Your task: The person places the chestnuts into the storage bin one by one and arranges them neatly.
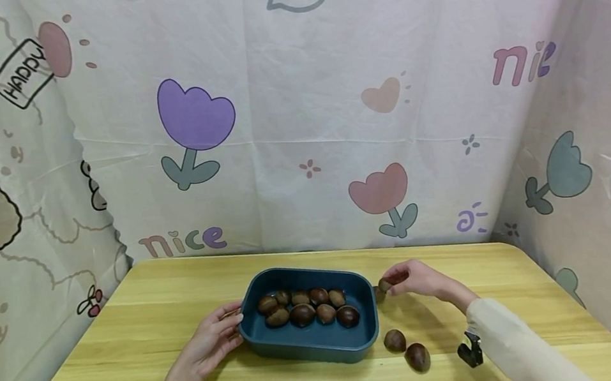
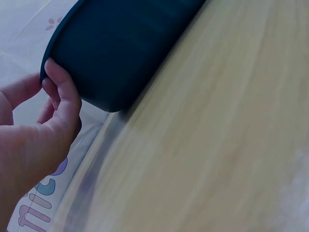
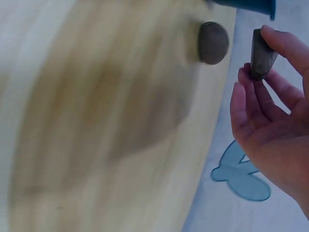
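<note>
A dark blue rectangular bin (image 1: 315, 351) stands on the wooden table with several brown chestnuts (image 1: 302, 315) inside. My left hand (image 1: 212, 343) pinches the bin's left end at the rim, thumb and fingers on either side of the wall (image 2: 111, 53). Just off the right end, my right hand (image 1: 418, 280) pinches a single chestnut (image 3: 263, 55) between thumb and fingertips, above the table. Below it another chestnut (image 3: 213, 43) lies on the wood, mostly hidden in the head view. Two more chestnuts, one rounder (image 1: 395, 341) and one darker (image 1: 418, 357), lie near the bin's front right corner.
The light wooden table (image 1: 179, 284) ends at a printed cloth backdrop (image 1: 285, 122), which also hangs along both sides. A small black device (image 1: 470, 349) is strapped at my right sleeve.
</note>
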`<action>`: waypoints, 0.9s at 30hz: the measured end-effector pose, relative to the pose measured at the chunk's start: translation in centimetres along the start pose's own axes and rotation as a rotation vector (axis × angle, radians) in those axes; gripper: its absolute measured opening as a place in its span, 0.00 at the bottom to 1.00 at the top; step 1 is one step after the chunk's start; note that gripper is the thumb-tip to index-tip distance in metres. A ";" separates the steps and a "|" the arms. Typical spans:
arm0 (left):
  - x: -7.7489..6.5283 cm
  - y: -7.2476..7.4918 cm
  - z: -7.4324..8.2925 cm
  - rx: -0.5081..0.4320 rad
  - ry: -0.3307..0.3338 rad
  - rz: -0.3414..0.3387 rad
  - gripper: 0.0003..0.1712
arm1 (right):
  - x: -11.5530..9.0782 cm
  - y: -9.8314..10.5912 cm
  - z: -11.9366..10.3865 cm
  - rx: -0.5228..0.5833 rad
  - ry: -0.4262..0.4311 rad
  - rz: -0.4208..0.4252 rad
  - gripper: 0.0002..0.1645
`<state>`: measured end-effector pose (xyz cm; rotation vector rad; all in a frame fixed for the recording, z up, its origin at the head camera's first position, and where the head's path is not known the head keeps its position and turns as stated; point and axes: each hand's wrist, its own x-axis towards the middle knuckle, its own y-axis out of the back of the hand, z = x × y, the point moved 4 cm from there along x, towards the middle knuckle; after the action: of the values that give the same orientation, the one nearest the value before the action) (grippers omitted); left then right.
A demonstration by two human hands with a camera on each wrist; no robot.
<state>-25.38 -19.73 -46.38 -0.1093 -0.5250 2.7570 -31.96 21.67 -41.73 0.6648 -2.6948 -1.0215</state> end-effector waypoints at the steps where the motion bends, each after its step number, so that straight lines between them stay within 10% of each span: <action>1: 0.0 0.0 0.0 -0.002 0.001 -0.001 0.10 | 0.2 0.1 -0.3 -0.008 -0.006 0.010 0.20; 12: -0.2 0.0 0.1 -0.001 0.000 -0.007 0.11 | 3.1 0.0 -5.1 -0.118 0.024 0.086 0.17; 27: -0.1 0.0 0.0 -0.013 0.004 -0.007 0.11 | 7.4 -3.5 -12.5 -0.340 0.162 -0.111 0.11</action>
<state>-25.34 -19.78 -46.41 -0.1163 -0.5415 2.7466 -33.31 8.60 -34.64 0.7959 -2.2920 -1.3482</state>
